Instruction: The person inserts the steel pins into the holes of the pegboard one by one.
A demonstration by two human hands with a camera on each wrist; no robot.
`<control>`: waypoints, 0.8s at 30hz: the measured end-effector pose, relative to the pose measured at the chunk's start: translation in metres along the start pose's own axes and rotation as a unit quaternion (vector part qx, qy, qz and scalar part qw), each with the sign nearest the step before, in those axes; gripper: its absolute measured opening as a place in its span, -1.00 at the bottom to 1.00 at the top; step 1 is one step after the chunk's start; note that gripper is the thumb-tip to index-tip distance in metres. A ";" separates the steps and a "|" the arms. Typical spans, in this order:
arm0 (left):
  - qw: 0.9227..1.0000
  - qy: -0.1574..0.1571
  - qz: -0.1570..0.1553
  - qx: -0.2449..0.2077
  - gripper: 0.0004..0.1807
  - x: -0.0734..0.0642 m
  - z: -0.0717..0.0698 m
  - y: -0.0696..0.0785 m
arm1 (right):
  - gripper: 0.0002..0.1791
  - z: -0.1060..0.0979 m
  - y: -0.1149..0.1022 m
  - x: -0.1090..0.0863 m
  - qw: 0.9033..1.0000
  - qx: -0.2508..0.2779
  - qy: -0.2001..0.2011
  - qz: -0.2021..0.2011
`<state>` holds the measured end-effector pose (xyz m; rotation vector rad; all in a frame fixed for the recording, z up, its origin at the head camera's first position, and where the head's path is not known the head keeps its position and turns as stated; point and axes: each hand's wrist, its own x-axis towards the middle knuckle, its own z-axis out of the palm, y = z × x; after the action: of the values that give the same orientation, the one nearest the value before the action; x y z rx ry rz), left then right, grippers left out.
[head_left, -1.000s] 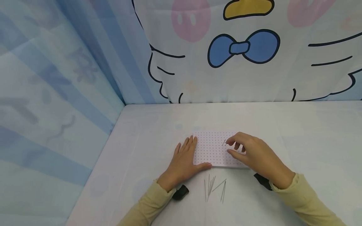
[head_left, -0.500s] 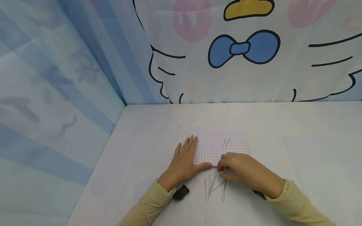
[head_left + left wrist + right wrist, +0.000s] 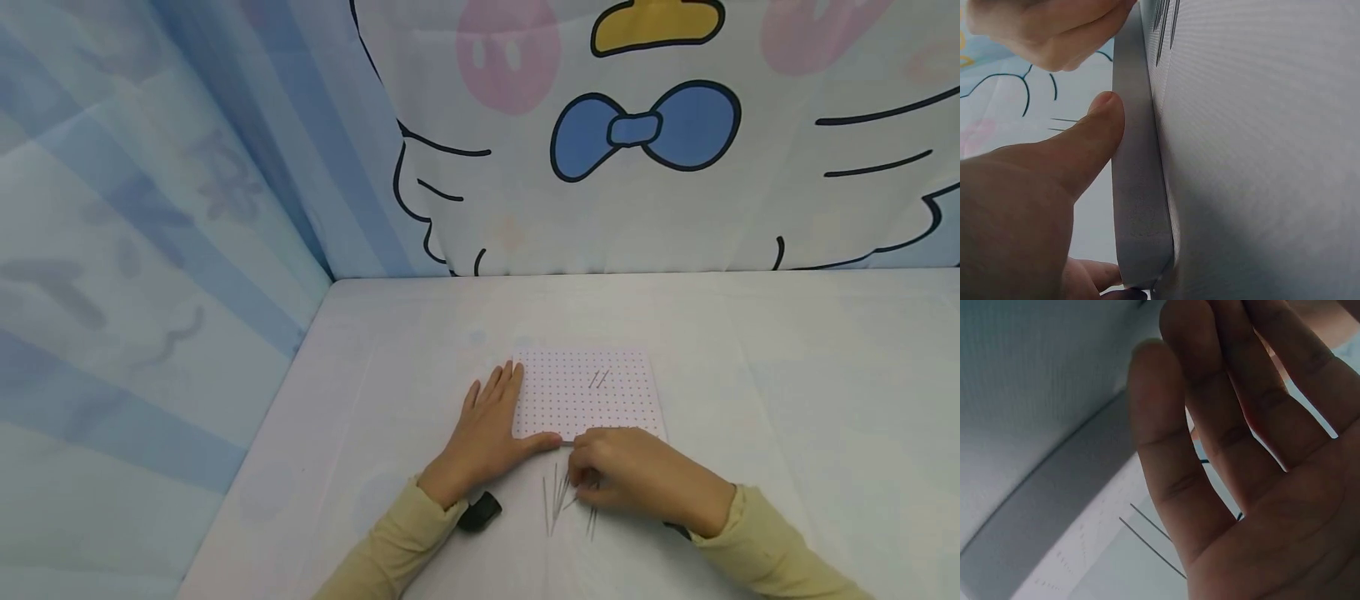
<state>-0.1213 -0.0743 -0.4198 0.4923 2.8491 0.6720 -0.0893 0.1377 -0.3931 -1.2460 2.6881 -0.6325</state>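
Observation:
A white board with a grid of small holes [image 3: 555, 400] lies flat on the table. Two thin metal sticks [image 3: 603, 379] stand up from it, also visible as sticks [image 3: 1152, 547] in the right wrist view. My left hand [image 3: 480, 437] rests along the board's left side, fingers extended, its thumb [image 3: 1107, 115] against the front edge. Several more thin sticks [image 3: 556, 500] lie on the table before the board. My right hand [image 3: 637, 475] is low over these loose sticks, thumb and index fingertip right at them with a small gap between. Its other fingers [image 3: 1229, 425] are slightly bent.
A white cloth covers the table [image 3: 787, 375]. Behind it hangs a printed curtain [image 3: 637, 217] with a blue bow, and another blue curtain [image 3: 150, 333] borders the left side. A black wrist device [image 3: 480, 511] sits by the left sleeve.
My right hand has moved from the upright sticks on the board, down and toward me, to the loose sticks on the table. The left hand stays where it was.

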 end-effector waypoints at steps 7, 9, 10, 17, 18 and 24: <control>1.000 -0.003 -0.002 -0.004 0.22 0.000 -0.001 -0.001 | -0.81 0.006 0.000 0.001 1.000 -0.012 -0.013 -0.018; 1.000 -0.001 -0.001 -0.006 0.21 -0.001 -0.001 -0.001 | -0.78 0.008 0.000 0.001 0.999 -0.018 -0.010 -0.027; 1.000 -0.002 -0.001 -0.007 0.21 -0.001 -0.001 -0.001 | -0.77 0.008 0.000 0.001 0.999 -0.021 -0.009 -0.031; 1.000 -0.002 -0.004 -0.001 0.21 -0.001 0.000 -0.001 | -0.78 0.012 -0.001 0.001 0.998 -0.044 -0.002 -0.055; 1.000 -0.003 -0.006 -0.001 0.21 -0.001 0.000 -0.001 | -0.78 0.012 -0.001 0.000 0.997 -0.048 0.001 -0.059; 1.000 -0.004 -0.002 -0.007 0.22 -0.001 0.000 -0.001 | -0.78 0.016 -0.001 0.000 0.994 -0.076 0.010 -0.078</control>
<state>-0.1209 -0.0758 -0.4204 0.4849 2.8351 0.6870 -0.0847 0.1319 -0.4073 -1.5057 2.7192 -0.4678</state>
